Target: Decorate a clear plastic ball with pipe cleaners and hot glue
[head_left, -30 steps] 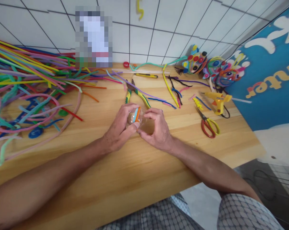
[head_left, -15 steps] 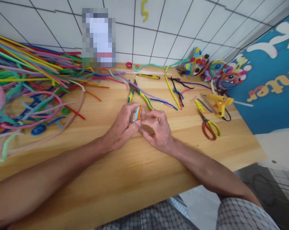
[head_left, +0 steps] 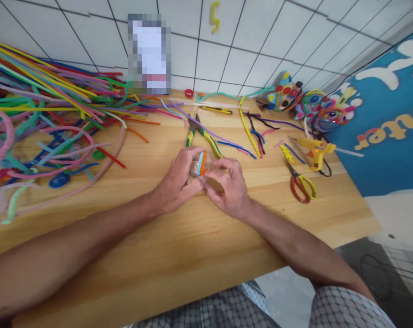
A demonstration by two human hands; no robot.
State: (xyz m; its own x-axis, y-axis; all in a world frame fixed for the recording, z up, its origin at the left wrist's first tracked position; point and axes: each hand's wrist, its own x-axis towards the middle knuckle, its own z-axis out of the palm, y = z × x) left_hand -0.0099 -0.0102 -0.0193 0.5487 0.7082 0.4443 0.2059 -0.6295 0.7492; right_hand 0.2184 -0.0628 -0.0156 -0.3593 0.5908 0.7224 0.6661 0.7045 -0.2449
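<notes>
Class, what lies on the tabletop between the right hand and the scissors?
The head view shows only bare tabletop between the right hand and scissors.

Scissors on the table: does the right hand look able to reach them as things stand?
Probably yes: nothing lies between the right hand and the scissors, though its fingers are at the clear ball.

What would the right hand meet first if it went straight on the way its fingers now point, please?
Probably the clear ball in the left hand; whether the right hand already touches it is hard to judge.
</notes>
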